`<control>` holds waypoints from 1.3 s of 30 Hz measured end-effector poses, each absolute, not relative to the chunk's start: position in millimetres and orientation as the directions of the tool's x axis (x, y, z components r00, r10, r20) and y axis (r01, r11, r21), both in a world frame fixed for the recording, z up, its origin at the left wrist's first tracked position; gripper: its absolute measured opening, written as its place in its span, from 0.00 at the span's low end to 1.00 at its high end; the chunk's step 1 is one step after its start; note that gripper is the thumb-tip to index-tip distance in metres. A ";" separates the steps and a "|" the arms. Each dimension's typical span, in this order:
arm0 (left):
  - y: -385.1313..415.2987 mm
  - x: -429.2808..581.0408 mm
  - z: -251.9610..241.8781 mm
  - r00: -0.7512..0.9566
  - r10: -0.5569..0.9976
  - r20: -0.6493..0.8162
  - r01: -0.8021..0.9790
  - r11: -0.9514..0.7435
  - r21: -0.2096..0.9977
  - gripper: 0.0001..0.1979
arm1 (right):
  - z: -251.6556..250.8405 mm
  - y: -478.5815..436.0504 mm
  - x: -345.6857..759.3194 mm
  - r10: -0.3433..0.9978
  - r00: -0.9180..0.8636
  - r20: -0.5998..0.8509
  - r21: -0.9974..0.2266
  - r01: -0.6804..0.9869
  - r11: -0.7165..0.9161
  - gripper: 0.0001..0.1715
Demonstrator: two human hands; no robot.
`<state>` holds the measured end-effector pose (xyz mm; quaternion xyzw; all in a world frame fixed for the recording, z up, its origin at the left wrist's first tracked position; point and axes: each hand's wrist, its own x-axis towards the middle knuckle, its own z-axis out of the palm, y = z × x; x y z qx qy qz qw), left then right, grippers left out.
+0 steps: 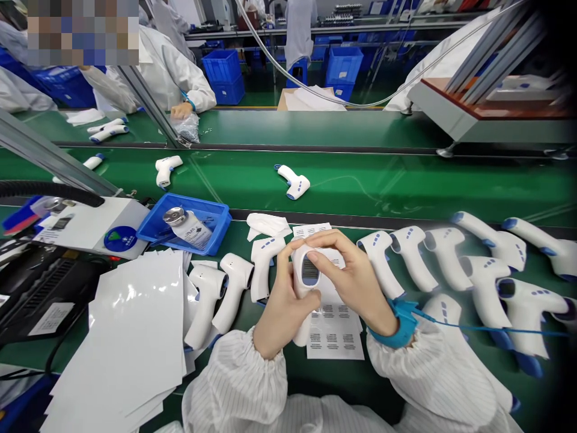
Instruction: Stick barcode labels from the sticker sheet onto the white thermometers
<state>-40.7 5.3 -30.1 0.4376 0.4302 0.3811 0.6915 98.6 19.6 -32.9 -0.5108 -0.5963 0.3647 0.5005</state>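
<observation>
My left hand (282, 307) is wrapped round the body of a white handheld thermometer (305, 273) with a dark display window facing up. My right hand (349, 279) reaches over it from the right, fingers pinched on its top and thumb pressing beside the display. A blue wrist strap (401, 322) with a blue cord sits on my right wrist. Under the hands lies a sheet of small printed labels (336, 337). More white thermometers lie to the left (234, 288) and several to the right (478, 276).
A stack of glossy white sheets (130, 325) lies at front left, and beyond it a blue tray (216, 213) holds a bottle. Loose thermometers (294, 180) ride the green conveyor (383, 180). A co-worker's hand (181, 110) rests across the belt. Blue crates stand behind.
</observation>
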 end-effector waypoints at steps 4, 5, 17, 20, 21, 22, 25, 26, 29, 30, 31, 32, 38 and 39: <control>8.9 -39.1 -36.9 0.328 0.920 -0.216 -0.189 0.288 0.939 0.48 | -42.0 11.2 91.0 0.969 -0.204 -0.138 -0.988 0.094 -0.121 0.25; 10.4 -39.2 -39.2 0.364 0.910 -0.199 -0.198 0.284 0.938 0.51 | -44.3 12.1 91.1 0.932 -0.302 -0.200 -0.979 0.099 -0.178 0.21; 15.1 -58.7 -49.3 0.426 0.865 -0.265 0.066 0.262 0.963 0.29 | -61.6 190.9 165.4 0.953 0.293 -0.075 -0.432 0.852 -0.296 0.32; 15.8 -57.5 -47.7 0.402 0.874 -0.273 0.042 0.280 0.959 0.21 | -68.6 232.0 127.9 0.945 0.288 -0.153 -0.457 0.828 -0.326 0.36; 15.9 -56.8 -47.4 0.399 0.874 -0.276 0.036 0.286 0.958 0.21 | -72.0 242.7 109.7 0.940 0.288 -0.184 -0.473 0.812 -0.341 0.39; 15.7 -56.5 -47.3 0.401 0.872 -0.280 0.032 0.292 0.956 0.20 | -75.3 251.8 90.6 0.932 0.297 -0.206 -0.489 0.794 -0.361 0.41; 12.9 -60.2 -47.7 0.402 0.868 -0.291 0.026 0.307 0.951 0.19 | -80.8 269.2 39.4 0.911 0.354 -0.213 -0.535 0.738 -0.412 0.34; 11.5 -63.1 -48.3 0.388 0.872 -0.298 0.020 0.315 0.949 0.19 | -80.5 272.2 27.5 0.905 0.369 -0.211 -0.551 0.720 -0.422 0.31; 9.2 -74.3 -52.2 0.309 0.895 -0.322 -0.034 0.349 0.937 0.17 | -73.9 276.0 13.5 0.910 0.353 -0.218 -0.616 0.674 -0.408 0.25; 9.9 -78.3 -54.0 0.258 0.910 -0.325 -0.077 0.355 0.932 0.17 | -70.2 275.6 15.5 0.920 0.324 -0.219 -0.642 0.662 -0.386 0.24; 11.5 -82.2 -55.8 0.184 0.928 -0.324 -0.146 0.351 0.925 0.18 | -65.9 274.0 20.1 0.933 0.286 -0.217 -0.670 0.652 -0.355 0.23; 14.3 -85.9 -57.6 0.092 0.940 -0.329 -0.249 0.342 0.906 0.20 | -61.2 270.6 26.8 0.948 0.240 -0.207 -0.699 0.642 -0.315 0.24; 42.7 -102.0 -60.7 0.033 0.866 -0.498 -0.692 0.380 0.614 0.22 | -26.8 196.2 79.1 0.969 -0.220 -0.108 -0.861 0.508 0.019 0.54; 46.4 -101.5 -60.0 0.175 0.858 -0.484 -0.679 0.461 0.572 0.23 | -21.3 176.3 86.0 0.938 -0.333 -0.098 -0.879 0.470 0.075 0.56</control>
